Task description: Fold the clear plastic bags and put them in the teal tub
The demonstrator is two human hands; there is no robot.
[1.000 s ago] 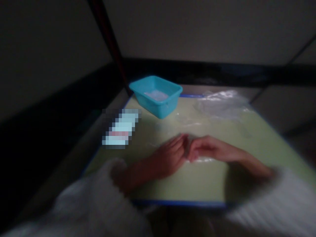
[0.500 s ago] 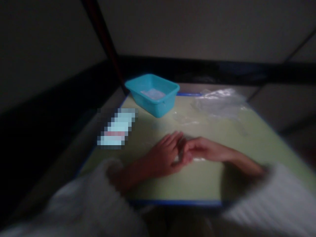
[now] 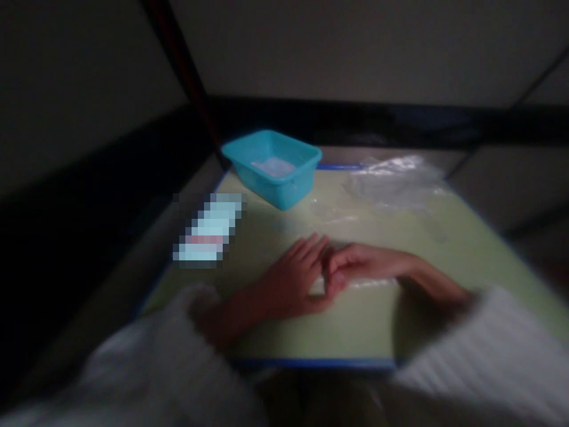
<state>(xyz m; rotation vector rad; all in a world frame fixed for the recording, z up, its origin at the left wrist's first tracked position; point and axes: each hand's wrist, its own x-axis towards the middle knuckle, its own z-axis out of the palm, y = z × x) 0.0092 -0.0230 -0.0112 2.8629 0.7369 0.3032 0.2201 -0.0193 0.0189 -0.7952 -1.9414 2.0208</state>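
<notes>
My left hand lies flat on the table with its fingers stretched out and the thumb apart. Close against its fingertips and thumb is my right hand, its fingers bent and pressed together. Under and between the hands lies a clear plastic bag; a shiny edge of it shows below my right hand. The right fingertips seem to pinch this bag, though blur and dim light hide the exact grip.
A turquoise plastic basket with a whitish clear packet in it stands at the back left. Crumpled clear plastic bags lie at the back right. A pixelated phone-like bright rectangle rests at the left edge of the yellowish table.
My right fingers have drawn slightly back from my left thumb, leaving a small gap, and more of the bag's shiny edge shows. My left hand stays flat; the view shifts slightly.
</notes>
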